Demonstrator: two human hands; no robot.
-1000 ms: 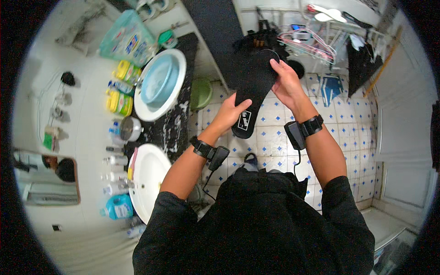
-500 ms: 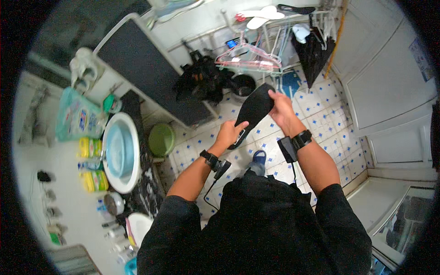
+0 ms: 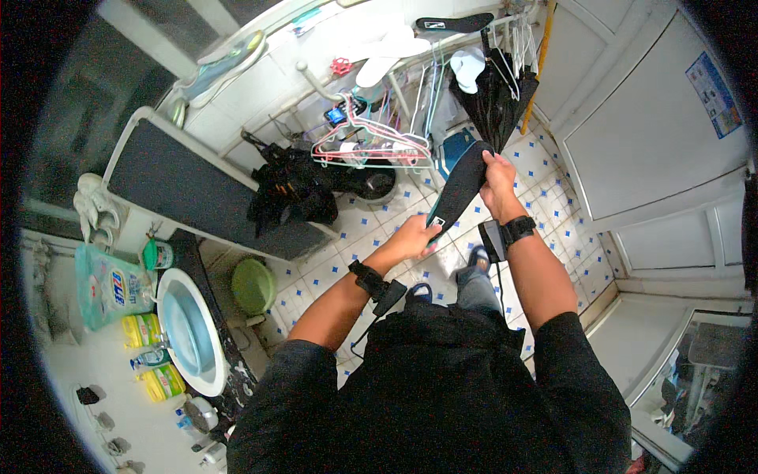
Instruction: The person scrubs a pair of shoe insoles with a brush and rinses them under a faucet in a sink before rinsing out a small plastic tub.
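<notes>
A black shoe insole (image 3: 461,189) stretches slantwise between my two hands, above the tiled floor. My left hand (image 3: 414,237) pinches its lower left end, thumb on top near a small white label. The upper right end is gripped by my right hand (image 3: 499,188), with some of those fingers hidden beneath. Another black insole (image 3: 455,24) rests by the wall at the far side, close to a pair of white insoles (image 3: 384,62) lying crossed. Below these hang several pink and pale hangers (image 3: 371,142).
On the left, a white sink (image 3: 219,379) holds a blue basin (image 3: 183,316); a green bucket (image 3: 253,286) stands beside it. A dark padded board (image 3: 181,170) leans behind. Far right of the hangers hangs a black umbrella (image 3: 497,103), near a white door (image 3: 647,142).
My view has shifted toward the right, and the far wall shows more. Both hands still hold the insole, now tilted more steeply. A second foot has come into view.
</notes>
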